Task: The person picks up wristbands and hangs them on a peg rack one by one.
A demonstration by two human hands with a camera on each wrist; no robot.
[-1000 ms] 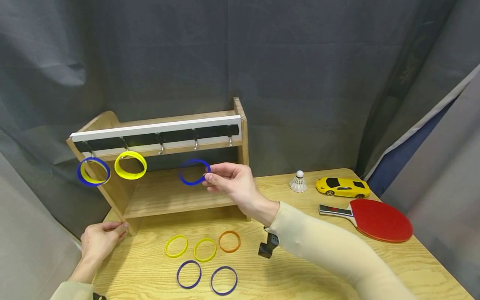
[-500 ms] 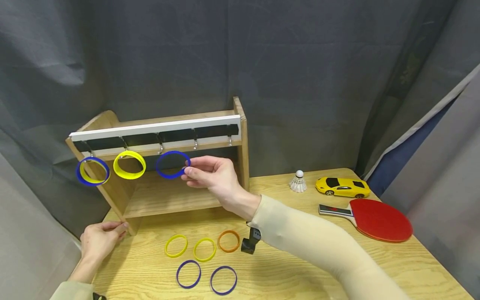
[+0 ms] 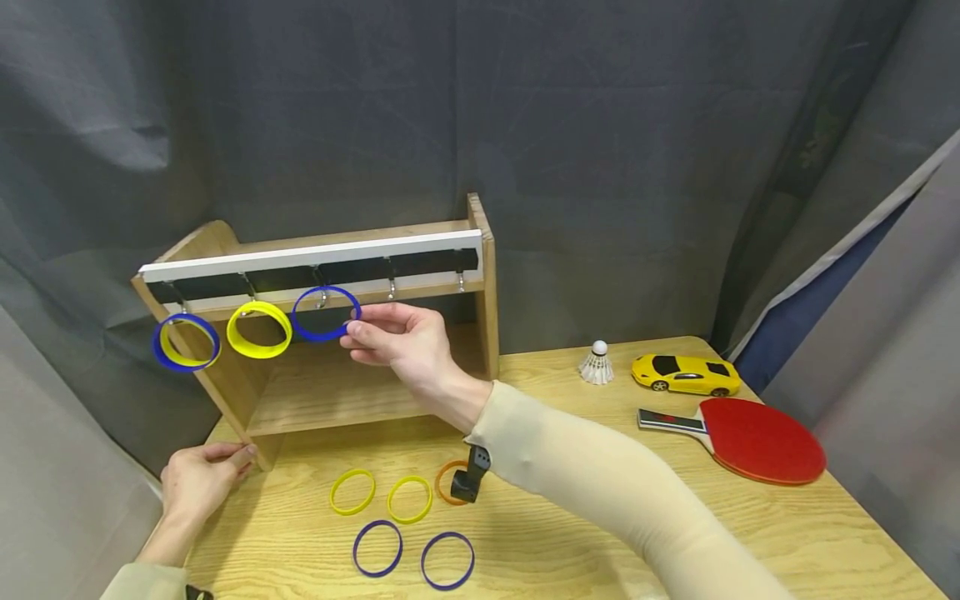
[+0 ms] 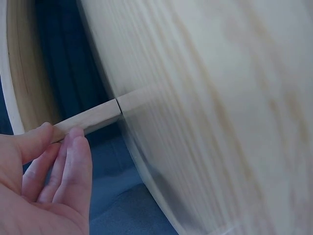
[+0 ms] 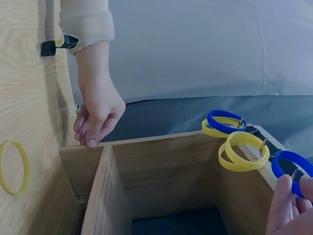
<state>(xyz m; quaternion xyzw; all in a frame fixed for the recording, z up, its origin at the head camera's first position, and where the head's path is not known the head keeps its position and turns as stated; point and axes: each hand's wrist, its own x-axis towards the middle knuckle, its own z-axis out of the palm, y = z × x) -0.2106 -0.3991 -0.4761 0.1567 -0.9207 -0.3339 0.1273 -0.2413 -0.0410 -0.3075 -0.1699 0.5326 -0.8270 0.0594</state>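
My right hand [image 3: 408, 346] pinches a blue silicone wristband [image 3: 318, 337] at its right side, between thumb and fingers. The band's loop surrounds the middle metal hook [image 3: 322, 298] in the head view. Down at the left, my left hand [image 3: 201, 485] grips the lower front edge of the wooden shelf's [image 3: 360, 404] left side panel; the left wrist view shows thumb and fingers on that wooden edge [image 4: 88, 119]. From the leftmost hook hang a blue wristband [image 5: 213, 117] and a yellow one. Yellow wristbands [image 5: 239, 167] hang on the second hook.
On the table lie two yellow wristbands [image 3: 409, 522], two dark blue wristbands [image 3: 378, 575] and an orange wristband [image 3: 442, 493], partly covered by the wrist camera. To the right are a shuttlecock [image 3: 597, 367], a yellow toy car [image 3: 686, 377] and a red table tennis bat [image 3: 761, 442].
My right hand has carried the blue wristband left and up from below the fourth hook to the middle hook. The left hand has stayed at the shelf's edge.
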